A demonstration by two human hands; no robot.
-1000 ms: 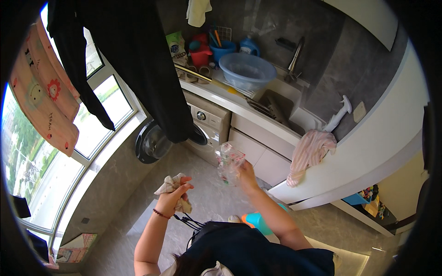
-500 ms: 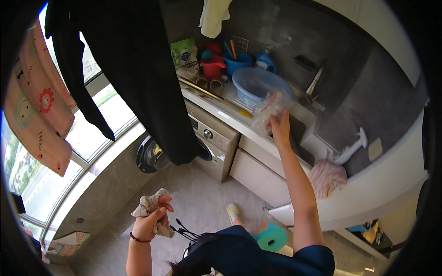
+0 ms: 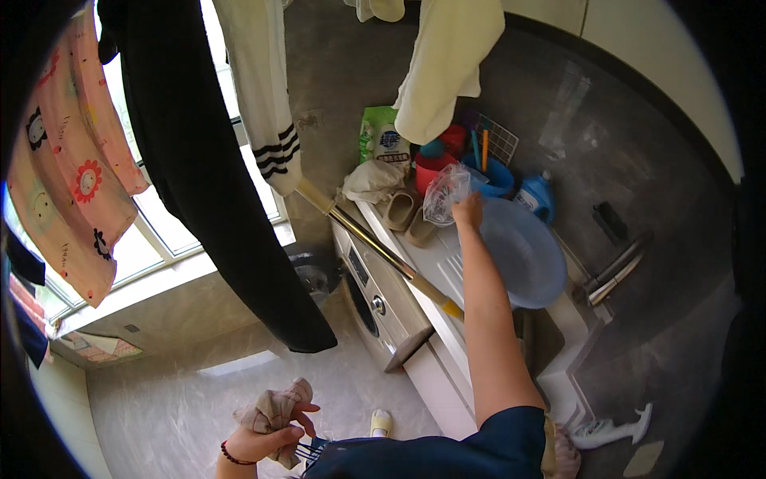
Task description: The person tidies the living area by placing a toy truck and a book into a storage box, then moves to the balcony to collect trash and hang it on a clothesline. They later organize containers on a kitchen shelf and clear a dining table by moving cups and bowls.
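My left hand (image 3: 259, 441) is closed around a crumpled beige cloth (image 3: 275, 409), low over the floor. My right hand (image 3: 469, 212) reaches far across the counter and grips a crumpled clear plastic bag (image 3: 444, 195). Just right of that hand stands a translucent blue basin (image 3: 531, 259). Behind the bag are a red tub (image 3: 427, 166) and a blue tub (image 3: 499, 180) with an orange and a blue handle sticking up. To the bag's left, a pair of brownish slippers (image 3: 401, 210) stands by a whitish bundle (image 3: 375, 182).
A gold pole (image 3: 369, 235) slants over the counter's front edge. Below is a washing machine (image 3: 391, 319). Black trousers (image 3: 211, 191), a white striped garment (image 3: 267, 104) and a pale cloth (image 3: 451, 64) hang from above. A blue detergent bottle (image 3: 538, 195) and a sink (image 3: 546, 331) lie right.
My right hand has carried the plastic bag left and farther back, from in front of the basin to beside the tubs. My left hand still holds the cloth. The view has shifted.
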